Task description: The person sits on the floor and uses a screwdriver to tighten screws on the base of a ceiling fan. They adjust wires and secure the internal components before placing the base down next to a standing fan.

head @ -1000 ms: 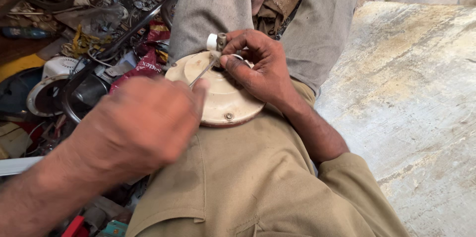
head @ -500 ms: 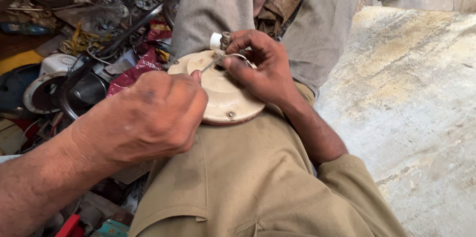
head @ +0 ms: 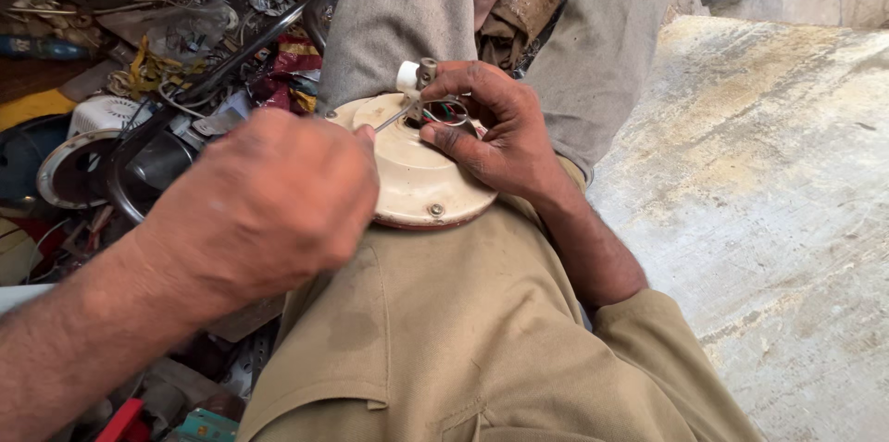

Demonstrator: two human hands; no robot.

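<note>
You sit beside a bare concrete slab (head: 769, 174), scrap metal and old parts (head: 139, 81) heaped at your left, with a round cream-coloured cover plate (head: 417, 174) resting on your lap. Your left hand (head: 278, 201) is curled closed around a thin metal tool (head: 394, 118), its tip reaching the plate's centre. Your right hand (head: 491, 127) rests on the plate's far edge, fingers pinched shut on a small white terminal block (head: 412, 76), coloured wires (head: 449, 112) showing just beneath it.
</note>
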